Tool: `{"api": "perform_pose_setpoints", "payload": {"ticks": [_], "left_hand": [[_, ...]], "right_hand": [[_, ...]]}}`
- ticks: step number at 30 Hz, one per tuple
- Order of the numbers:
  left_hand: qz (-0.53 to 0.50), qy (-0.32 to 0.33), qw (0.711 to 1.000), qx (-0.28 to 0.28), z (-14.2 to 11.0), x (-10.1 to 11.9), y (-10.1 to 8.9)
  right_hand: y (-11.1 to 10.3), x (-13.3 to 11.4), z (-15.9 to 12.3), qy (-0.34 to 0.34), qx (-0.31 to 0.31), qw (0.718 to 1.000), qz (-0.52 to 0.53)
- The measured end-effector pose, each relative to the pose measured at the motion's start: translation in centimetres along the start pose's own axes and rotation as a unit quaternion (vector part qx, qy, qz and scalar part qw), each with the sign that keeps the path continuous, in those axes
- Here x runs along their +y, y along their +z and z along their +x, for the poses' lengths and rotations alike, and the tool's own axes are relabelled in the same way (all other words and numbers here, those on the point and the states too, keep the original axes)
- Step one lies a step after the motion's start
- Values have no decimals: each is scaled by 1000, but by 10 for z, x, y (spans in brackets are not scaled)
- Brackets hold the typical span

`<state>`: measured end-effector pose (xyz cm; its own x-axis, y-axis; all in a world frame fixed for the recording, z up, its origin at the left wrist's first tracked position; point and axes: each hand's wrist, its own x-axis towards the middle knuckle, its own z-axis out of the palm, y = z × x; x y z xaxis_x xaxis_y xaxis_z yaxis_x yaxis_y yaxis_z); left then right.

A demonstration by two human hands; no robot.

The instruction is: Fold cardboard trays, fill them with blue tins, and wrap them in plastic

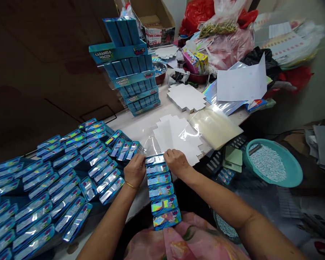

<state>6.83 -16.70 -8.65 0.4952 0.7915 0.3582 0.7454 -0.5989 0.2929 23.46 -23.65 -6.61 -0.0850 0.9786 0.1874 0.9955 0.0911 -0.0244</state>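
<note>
A row of several small blue candy packs (161, 190) with shiny tops runs from the table edge toward my body. My left hand (135, 169) is closed at the left side of the row's far end. At the right side of the same end, my right hand (176, 162) is also closed, its fingers pinched on the farthest pack. Many more blue packs (66, 187) stand grouped on the table to my left. Just beyond my hands lie clear plastic film and white die-cut card sheets (176, 139).
Filled blue display boxes (135, 81) are stacked at the back. A pile of white card blanks (186, 96) and yellowish film sheets (216, 126) lie to the right. Lower down stands a turquoise basin (292, 169) of small pale pieces. Bags (230, 47) crowd the back right.
</note>
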Motion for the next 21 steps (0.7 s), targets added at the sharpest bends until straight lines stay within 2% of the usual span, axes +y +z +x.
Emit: {"api": "perform_pose_setpoints", "payload": {"ticks": [3,9,12,14,16,18,21], "left_hand": [[-76,-7,997,34,-3,1,-6],[-52,46,996,55,-8,6,-17],[-127,2,990,63,-10,6,-16],[-189,-42,978,71,-10,7,-14],[-217,-57,971,88,-8,8,-12],[-205,-28,973,105,-7,9,-14],[-133,62,983,110,-12,10,-19]], "right_hand": [[-2,2,-6,-24,34,999,-19],[-1,7,-16,-94,164,980,-64],[-2,10,-18,-118,208,969,-69],[-3,12,-17,-122,212,968,-59],[-3,14,-15,-113,200,973,-33],[-5,15,-13,-73,170,983,13],[-7,16,-16,0,144,987,66]]}}
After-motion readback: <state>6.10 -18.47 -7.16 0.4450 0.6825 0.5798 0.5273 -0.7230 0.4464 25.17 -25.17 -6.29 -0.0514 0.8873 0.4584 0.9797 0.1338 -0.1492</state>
